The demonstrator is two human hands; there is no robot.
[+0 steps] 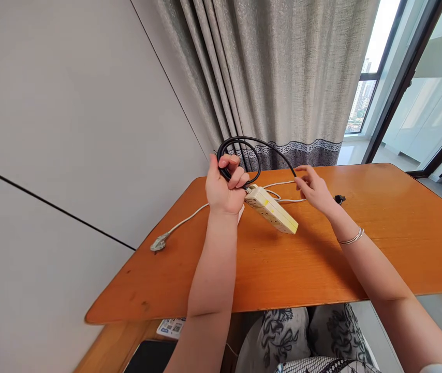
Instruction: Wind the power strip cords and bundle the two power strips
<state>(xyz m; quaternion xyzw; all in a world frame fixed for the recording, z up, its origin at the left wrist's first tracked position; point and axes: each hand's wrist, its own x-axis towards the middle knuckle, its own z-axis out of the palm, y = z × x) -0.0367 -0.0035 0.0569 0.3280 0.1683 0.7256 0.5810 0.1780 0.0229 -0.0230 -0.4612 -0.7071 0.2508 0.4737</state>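
Above the table [345,269], a looped black cord [244,139] is being held in the curled fingers of the left hand [229,184] and pinched by the thumb and fingertips of the half-open right hand [314,190], with a power strip [270,210] being tilted just beside the left hand (whether its low end is being borne by the table cannot be told). Slipping loops are being judged the chief risk, should the left grip be loosened, and a knocked strip another, should the cord be pulled hard. Snagging is also being flagged, the space behind the strip being crossed by a white cord [184,222], with a white plug [159,242] being noted at the left and a black plug [339,199] just beyond the right wrist.
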